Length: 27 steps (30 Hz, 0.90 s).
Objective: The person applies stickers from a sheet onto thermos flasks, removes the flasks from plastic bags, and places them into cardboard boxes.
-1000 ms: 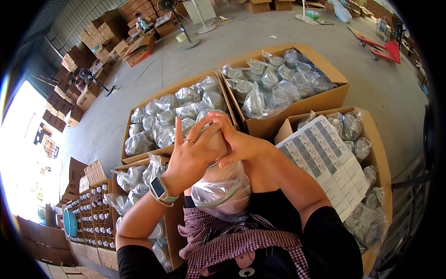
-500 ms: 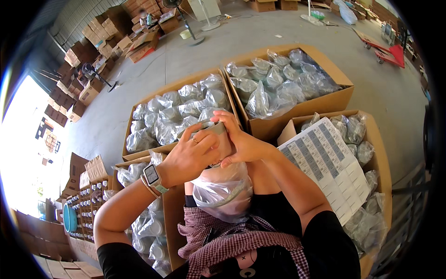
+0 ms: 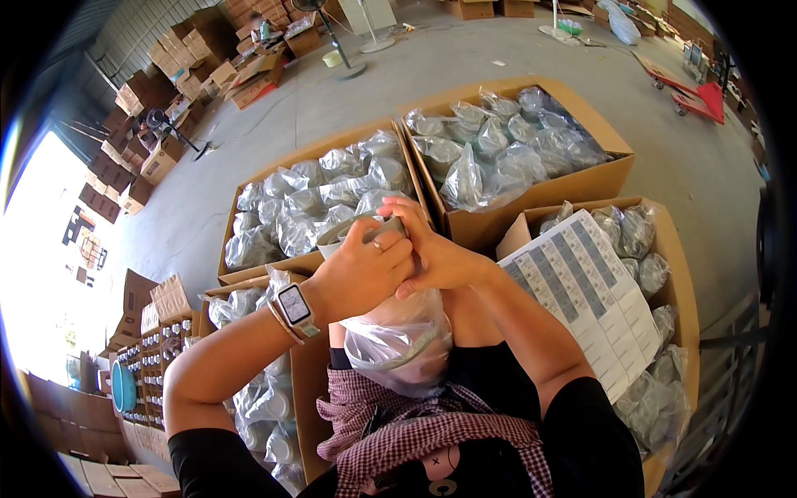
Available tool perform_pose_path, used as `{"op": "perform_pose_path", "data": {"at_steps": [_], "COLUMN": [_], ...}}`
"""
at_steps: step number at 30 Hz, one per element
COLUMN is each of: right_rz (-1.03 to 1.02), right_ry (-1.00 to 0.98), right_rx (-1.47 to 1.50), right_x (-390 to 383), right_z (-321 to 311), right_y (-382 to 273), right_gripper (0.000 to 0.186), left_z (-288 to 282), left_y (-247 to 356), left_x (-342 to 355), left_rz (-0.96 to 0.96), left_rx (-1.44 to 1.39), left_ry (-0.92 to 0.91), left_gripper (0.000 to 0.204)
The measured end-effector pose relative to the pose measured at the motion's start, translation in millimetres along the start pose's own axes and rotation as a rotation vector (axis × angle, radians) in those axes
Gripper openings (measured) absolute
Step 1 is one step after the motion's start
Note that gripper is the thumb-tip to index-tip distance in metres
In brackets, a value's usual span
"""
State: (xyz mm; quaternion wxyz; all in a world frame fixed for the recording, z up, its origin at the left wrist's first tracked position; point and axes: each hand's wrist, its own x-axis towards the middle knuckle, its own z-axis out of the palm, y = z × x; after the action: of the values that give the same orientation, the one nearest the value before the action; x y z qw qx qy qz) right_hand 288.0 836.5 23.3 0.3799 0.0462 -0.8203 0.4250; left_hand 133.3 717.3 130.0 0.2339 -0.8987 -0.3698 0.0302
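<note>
In front of my chest, both hands hold a grey-beige cup-like vessel [image 3: 330, 241], mostly hidden behind the fingers; its round rim shows at the far left. My left hand [image 3: 372, 264], with a ring and a watch at the wrist, is curled over its near side. From the right, my right hand [image 3: 440, 259] wraps it, fingertips on the top edge and thumb below. Right beneath the hands is a clear plastic bag [image 3: 397, 349], puffed and crinkled; whether it is joined to the vessel, I cannot tell.
Cardboard boxes filled with plastic-wrapped pieces stand around me: far left [image 3: 222, 249], far right [image 3: 581, 184], near left [image 3: 311, 407] and right [image 3: 685, 332]. A printed sheet [image 3: 581, 299] lies on the right box. Beyond are fans [image 3: 350, 71], stacked cartons and a red trolley [image 3: 706, 101].
My left hand has turned and slid right over the vessel, covering more of it, and its watch has shifted right. My right hand has barely moved.
</note>
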Motion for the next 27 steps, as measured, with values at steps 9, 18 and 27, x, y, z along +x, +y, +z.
{"op": "perform_pose_path", "data": {"at_steps": [9, 18, 27], "right_rz": [0.012, 0.002, -0.096], "right_ry": [0.011, 0.099, -0.024], "right_rx": [0.139, 0.031, 0.011], "right_x": [-1.3, -5.3, 4.0], "right_z": [-1.8, 9.6, 0.4], "right_y": [-2.8, 3.6, 6.0], "right_gripper": [0.105, 0.104, 0.118], "left_z": [-15.8, -7.6, -26.6], "left_y": [-22.5, -20.3, 4.4], "left_x": [-5.6, -5.9, 19.9], "left_rz": [-0.073, -0.061, 0.284], "left_rx": [-0.531, -0.571, 0.056], "left_ry": [-0.044, -0.020, -0.364], "left_gripper": [0.030, 0.028, 0.016]}}
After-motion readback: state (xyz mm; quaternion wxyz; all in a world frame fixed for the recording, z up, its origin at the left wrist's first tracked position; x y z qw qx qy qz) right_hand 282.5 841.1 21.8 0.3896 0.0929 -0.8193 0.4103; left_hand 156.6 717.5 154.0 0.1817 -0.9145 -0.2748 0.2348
